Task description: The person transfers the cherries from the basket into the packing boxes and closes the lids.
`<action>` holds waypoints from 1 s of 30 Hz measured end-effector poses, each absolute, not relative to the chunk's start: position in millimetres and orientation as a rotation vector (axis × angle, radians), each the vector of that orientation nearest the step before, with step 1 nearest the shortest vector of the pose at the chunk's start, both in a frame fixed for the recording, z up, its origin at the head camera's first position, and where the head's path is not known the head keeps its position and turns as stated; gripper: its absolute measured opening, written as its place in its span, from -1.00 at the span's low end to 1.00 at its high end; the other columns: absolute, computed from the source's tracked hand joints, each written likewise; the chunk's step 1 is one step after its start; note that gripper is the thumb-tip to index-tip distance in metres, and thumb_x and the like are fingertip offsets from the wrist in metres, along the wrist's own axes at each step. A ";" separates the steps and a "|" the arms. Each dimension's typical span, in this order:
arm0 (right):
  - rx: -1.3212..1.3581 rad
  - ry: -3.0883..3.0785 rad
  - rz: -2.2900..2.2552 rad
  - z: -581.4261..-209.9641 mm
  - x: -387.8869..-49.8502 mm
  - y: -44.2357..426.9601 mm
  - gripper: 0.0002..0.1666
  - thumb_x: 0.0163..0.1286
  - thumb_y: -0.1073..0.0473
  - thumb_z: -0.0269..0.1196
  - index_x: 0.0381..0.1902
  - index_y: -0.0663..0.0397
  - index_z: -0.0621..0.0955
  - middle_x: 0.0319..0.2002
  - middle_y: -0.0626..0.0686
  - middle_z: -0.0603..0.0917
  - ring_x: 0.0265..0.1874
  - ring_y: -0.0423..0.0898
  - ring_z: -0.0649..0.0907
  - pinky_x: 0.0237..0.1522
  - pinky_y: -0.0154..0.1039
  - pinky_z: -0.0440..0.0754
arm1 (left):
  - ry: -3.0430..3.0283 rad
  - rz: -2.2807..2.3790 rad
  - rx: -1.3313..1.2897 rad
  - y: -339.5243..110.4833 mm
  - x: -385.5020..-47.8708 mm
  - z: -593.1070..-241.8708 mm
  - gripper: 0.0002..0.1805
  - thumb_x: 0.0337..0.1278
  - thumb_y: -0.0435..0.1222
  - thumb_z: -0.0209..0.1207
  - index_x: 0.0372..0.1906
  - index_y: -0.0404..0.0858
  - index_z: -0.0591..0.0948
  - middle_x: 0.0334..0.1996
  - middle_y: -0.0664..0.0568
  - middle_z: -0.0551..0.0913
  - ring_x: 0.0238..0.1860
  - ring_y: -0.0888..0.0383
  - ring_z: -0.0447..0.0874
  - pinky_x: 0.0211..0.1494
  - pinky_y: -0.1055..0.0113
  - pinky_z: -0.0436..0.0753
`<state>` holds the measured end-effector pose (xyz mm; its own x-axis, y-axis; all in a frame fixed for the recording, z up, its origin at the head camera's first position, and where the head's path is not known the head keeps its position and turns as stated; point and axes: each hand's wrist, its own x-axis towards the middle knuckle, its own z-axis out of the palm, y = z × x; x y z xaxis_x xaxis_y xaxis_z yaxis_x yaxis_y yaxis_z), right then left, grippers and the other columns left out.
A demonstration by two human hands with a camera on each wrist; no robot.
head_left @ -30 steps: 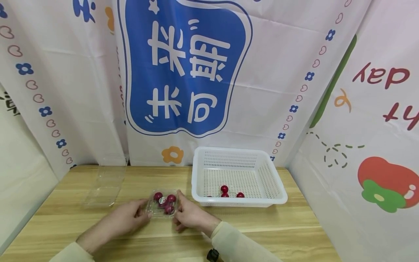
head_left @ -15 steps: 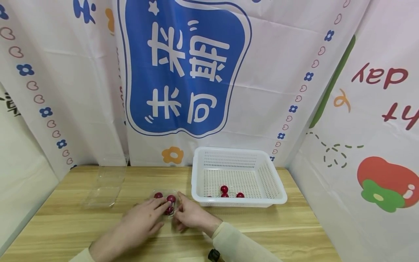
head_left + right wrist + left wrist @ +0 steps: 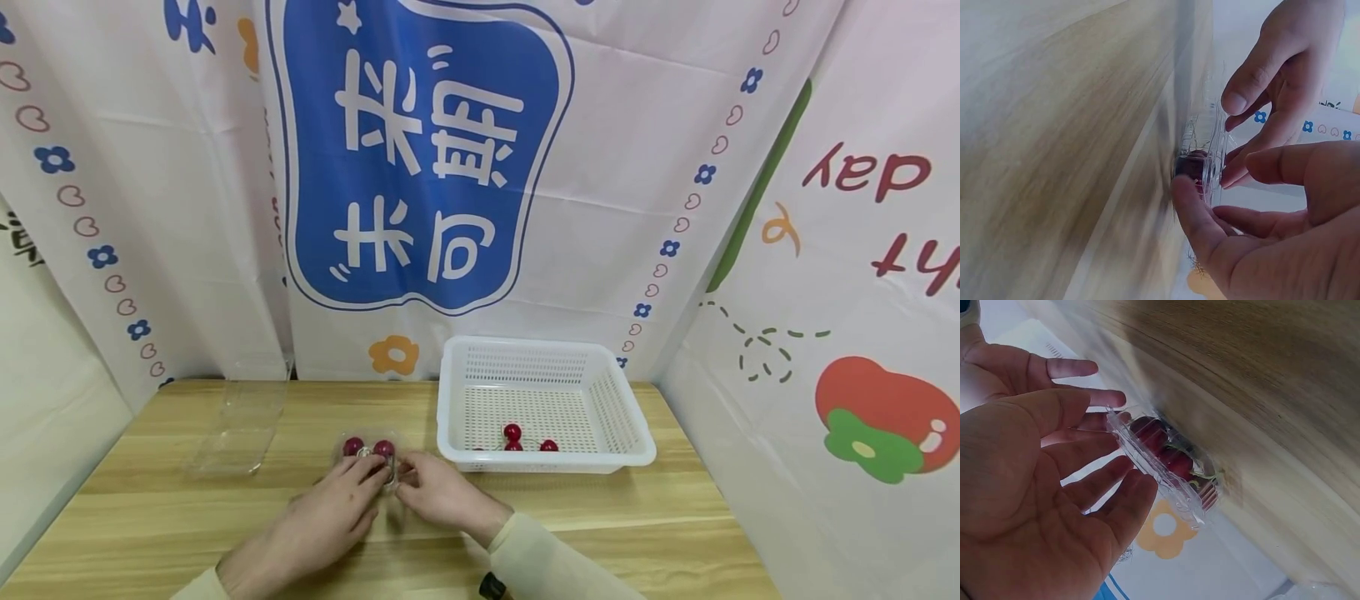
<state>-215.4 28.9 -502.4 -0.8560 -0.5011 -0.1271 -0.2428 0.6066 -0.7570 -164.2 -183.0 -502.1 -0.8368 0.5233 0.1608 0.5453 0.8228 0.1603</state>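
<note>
A small clear plastic box (image 3: 349, 437) with dark red cherries (image 3: 384, 448) inside stands on the table, its lid down over them. The left hand (image 3: 322, 517) reaches over the box from the near left; in the left wrist view its fingertips (image 3: 1141, 481) rest on the lid, fingers slightly bent. At the box's right side is the right hand (image 3: 442, 496), whose fingertips touch the wall and edge, also in the right wrist view (image 3: 1297, 219). Part of the box is hidden under the left hand.
A white perforated basket (image 3: 547, 461) with several cherries (image 3: 512, 432) stands right of the box. Another clear plastic container (image 3: 238, 433) lies open at the back left. A dark object (image 3: 491, 586) shows by the right sleeve. Printed cloth hangs behind the wooden table (image 3: 600, 533).
The left hand has moved from the box's left side onto its top. The box has shifted slightly left and away from the person, with the right hand still beside it.
</note>
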 end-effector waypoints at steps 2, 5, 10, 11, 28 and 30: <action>-0.649 2.542 -1.070 -501.6 -214.3 29.2 -0.32 0.67 0.18 0.42 0.63 0.30 0.60 0.44 0.26 0.82 0.39 0.16 0.86 0.49 -0.05 0.88 | -2.905 -0.315 -0.838 -184.6 -165.6 -502.6 -0.38 0.55 -0.25 0.47 0.53 -0.47 0.67 0.53 -0.34 0.69 0.54 -0.40 0.69 0.66 -0.37 0.71; -0.709 2.602 -0.988 -500.1 -212.0 30.0 -0.32 0.67 0.13 0.44 0.62 0.27 0.63 0.48 0.24 0.81 0.42 0.12 0.84 0.52 -0.10 0.86 | -2.937 -0.339 -0.820 -186.9 -168.6 -501.6 -0.36 0.56 -0.24 0.46 0.56 -0.48 0.65 0.57 -0.37 0.67 0.56 -0.42 0.67 0.67 -0.40 0.69; -0.770 2.668 -0.857 -499.5 -207.7 33.0 -0.31 0.70 0.03 0.42 0.65 0.16 0.63 0.55 0.17 0.76 0.48 0.05 0.80 0.57 -0.12 0.81 | -2.984 -0.363 -0.787 -191.8 -176.1 -498.3 -0.36 0.59 -0.24 0.44 0.57 -0.48 0.64 0.60 -0.40 0.64 0.57 -0.46 0.65 0.67 -0.45 0.67; -0.783 2.677 -0.837 -499.8 -207.1 34.0 -0.30 0.71 0.01 0.41 0.66 0.15 0.62 0.57 0.15 0.75 0.50 0.05 0.78 0.60 -0.10 0.79 | -2.986 -0.361 -0.780 -192.9 -177.9 -498.0 -0.37 0.59 -0.25 0.44 0.56 -0.48 0.65 0.60 -0.41 0.64 0.57 -0.46 0.65 0.67 -0.46 0.67; -0.991 2.787 -0.672 -497.3 -200.4 45.5 -0.40 0.78 0.06 0.35 0.63 0.13 0.64 0.60 0.07 0.72 0.61 -0.03 0.69 0.73 -0.15 0.67 | -3.028 -0.316 -0.620 -216.8 -208.9 -487.2 -0.37 0.64 -0.25 0.41 0.54 -0.58 0.62 0.59 -0.56 0.59 0.56 -0.60 0.63 0.66 -0.51 0.65; -1.009 2.793 -0.662 -496.6 -199.6 46.4 -0.41 0.78 0.06 0.35 0.63 0.13 0.63 0.59 0.07 0.72 0.61 -0.03 0.69 0.73 -0.15 0.67 | -3.022 -0.312 -0.610 -219.7 -213.0 -487.7 -0.38 0.65 -0.25 0.40 0.53 -0.60 0.62 0.58 -0.57 0.60 0.56 -0.59 0.64 0.65 -0.50 0.66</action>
<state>-199.6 46.4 -496.6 -0.7756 -0.6289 0.0530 -0.5859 0.6862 -0.4312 -213.0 -219.7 -487.7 -0.9216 0.3794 0.0816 0.3881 0.9022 0.1880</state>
